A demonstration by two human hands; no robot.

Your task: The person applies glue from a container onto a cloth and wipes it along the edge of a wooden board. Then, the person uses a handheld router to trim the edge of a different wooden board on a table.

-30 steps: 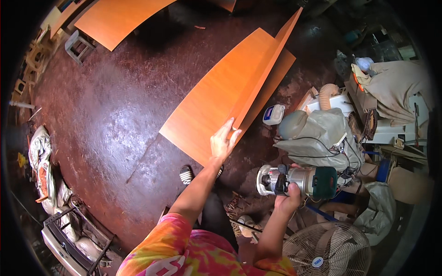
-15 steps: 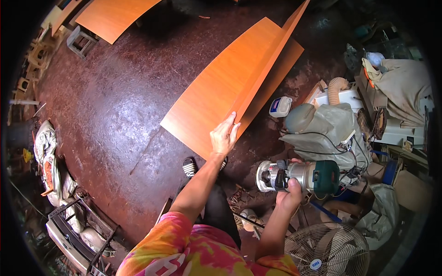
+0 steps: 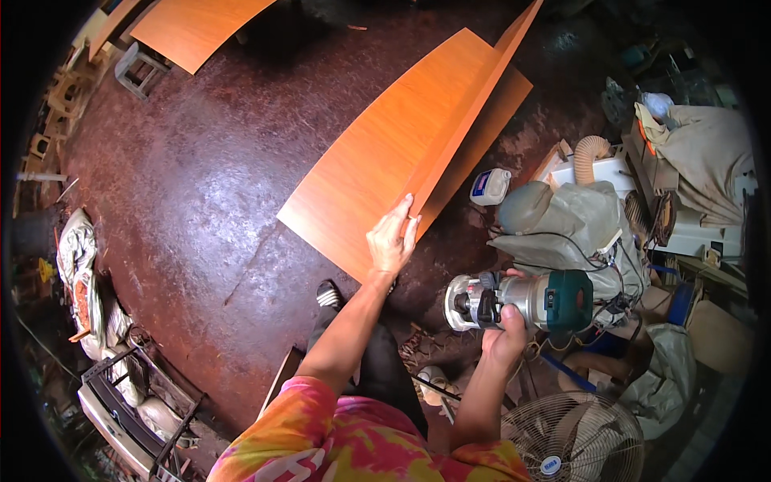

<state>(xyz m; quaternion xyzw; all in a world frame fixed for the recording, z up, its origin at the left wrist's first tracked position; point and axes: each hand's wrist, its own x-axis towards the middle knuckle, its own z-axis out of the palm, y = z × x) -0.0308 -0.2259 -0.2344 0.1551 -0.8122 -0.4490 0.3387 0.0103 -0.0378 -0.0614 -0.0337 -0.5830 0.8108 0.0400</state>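
Observation:
A handheld wood router (image 3: 514, 301), with a silver body, clear round base and dark green motor end, lies on its side in my right hand (image 3: 506, 337). My right fingers wrap around its barrel from below, the thumb on the near side. To its left, my left hand (image 3: 391, 239) is closed at the near end of an orange wood-veneer board (image 3: 462, 132) standing on edge, fingertips on its upper edge. A wide orange panel (image 3: 385, 153) with a curved side spreads to the left of that upright board, and another part (image 3: 494, 120) shows on its right.
A caged fan (image 3: 574, 442) stands close by my right forearm. At right are a white jug (image 3: 490, 186), a grey plastic-covered heap (image 3: 570, 225) with cables, and a ribbed hose (image 3: 589, 157). Another orange panel (image 3: 201, 32) and a grey stool (image 3: 140, 72) stand far left. A metal frame (image 3: 140, 410) lies lower left.
The router has shifted very slightly with my right hand. My left hand stays at the board's edge, and the panels keep their places.

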